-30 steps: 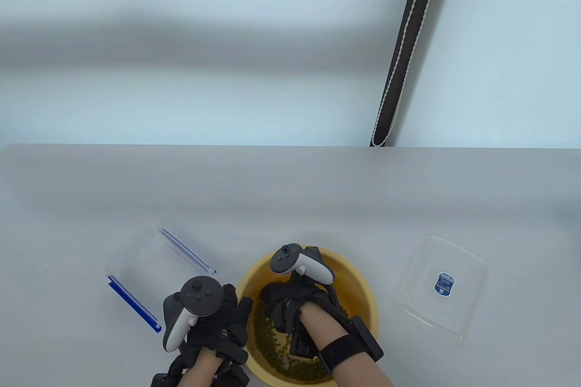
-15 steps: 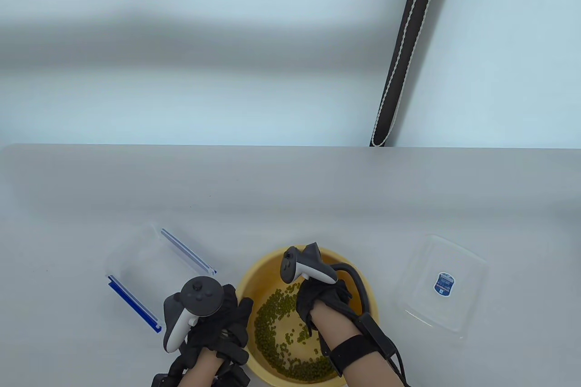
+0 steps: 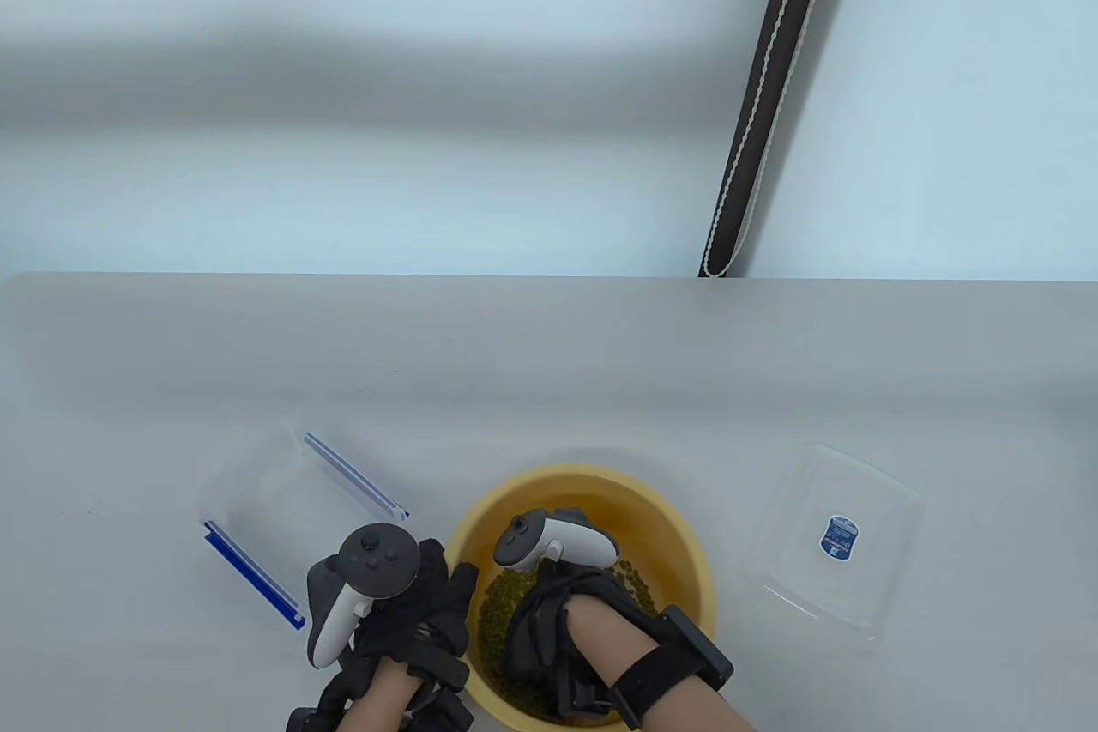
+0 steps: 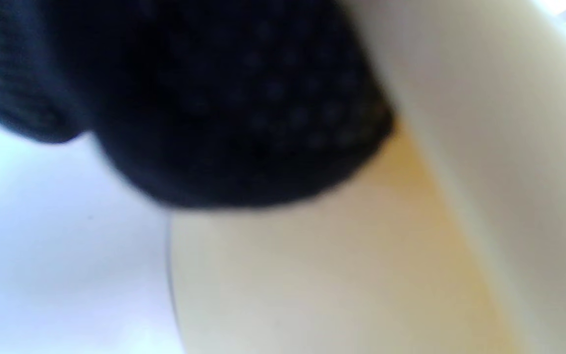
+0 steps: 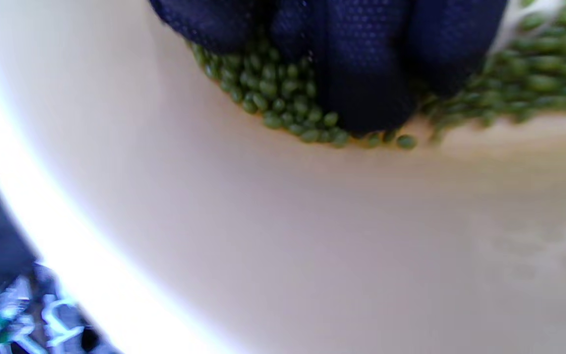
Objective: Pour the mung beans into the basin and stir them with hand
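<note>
clear container [image 3: 257, 500] left of basin [image 3: 678, 526]

Both hands wear black dotted-knit gloves [image 3: 429, 607], grey-and-white trackers [image 3: 364, 573], black wrist straps [image 3: 656, 668] and cables; forearms bare

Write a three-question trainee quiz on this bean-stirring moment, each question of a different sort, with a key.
1. True or false: the mung beans lie inside the yellow basin.
2. Multiple choice: where is the right hand? A) on the clear lid; B) down in the basin among the beans; C) flat on the table.
3. Fill in: the left hand rests against the basin's outer ___ side, as seen in the table view.

Other things for reference: the clear box with blue clips and the clear lid with a blue label sit on the table.

Key: 1 true; 2 B; 3 left.
</note>
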Demonstrator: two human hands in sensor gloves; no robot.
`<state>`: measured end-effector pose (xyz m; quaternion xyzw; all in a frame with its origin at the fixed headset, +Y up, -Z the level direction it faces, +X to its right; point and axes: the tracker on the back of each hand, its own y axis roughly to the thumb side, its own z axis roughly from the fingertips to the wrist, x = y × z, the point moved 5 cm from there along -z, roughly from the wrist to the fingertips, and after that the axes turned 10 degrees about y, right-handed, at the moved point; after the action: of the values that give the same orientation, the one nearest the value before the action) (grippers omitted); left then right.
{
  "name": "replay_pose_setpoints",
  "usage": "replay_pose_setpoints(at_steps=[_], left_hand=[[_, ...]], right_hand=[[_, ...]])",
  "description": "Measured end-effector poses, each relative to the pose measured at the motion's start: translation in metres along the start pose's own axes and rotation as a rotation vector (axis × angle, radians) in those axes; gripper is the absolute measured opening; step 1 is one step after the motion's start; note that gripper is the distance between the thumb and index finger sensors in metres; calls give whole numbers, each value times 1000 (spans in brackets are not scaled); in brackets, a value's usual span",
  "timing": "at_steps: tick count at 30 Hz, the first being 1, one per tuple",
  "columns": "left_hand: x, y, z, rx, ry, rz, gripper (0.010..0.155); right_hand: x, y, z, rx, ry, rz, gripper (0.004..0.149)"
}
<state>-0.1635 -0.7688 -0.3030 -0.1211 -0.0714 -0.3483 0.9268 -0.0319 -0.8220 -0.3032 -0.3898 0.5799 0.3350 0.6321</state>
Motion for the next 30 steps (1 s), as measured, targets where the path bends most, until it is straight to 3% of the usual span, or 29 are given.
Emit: replay_pose_setpoints(at_steps=[3, 5, 10, 16, 20, 25, 30], left_hand=[[0, 0, 0, 1, 1, -1, 72], [0, 0, 0, 2, -1, 2, 72], [1, 0, 1, 2, -6, 7, 72], [1, 0, 1, 0, -7, 6, 72], [1, 0, 1, -1, -7, 7, 72], [2, 0, 1, -5, -5, 7, 72], [2, -1, 1, -15, -12, 31, 72]], right_hand=[[16, 6, 6, 65, -79, -26, 55], [36, 5, 16, 82, -197, -37, 58], [66, -12, 42, -105, -496, 67, 55], [74, -25, 56, -265, -591, 193, 56], [73, -30, 63, -436, -640, 386, 52], [59, -45, 55, -565, -537, 437, 48], [22, -44, 24, -412, -269, 208, 49]])
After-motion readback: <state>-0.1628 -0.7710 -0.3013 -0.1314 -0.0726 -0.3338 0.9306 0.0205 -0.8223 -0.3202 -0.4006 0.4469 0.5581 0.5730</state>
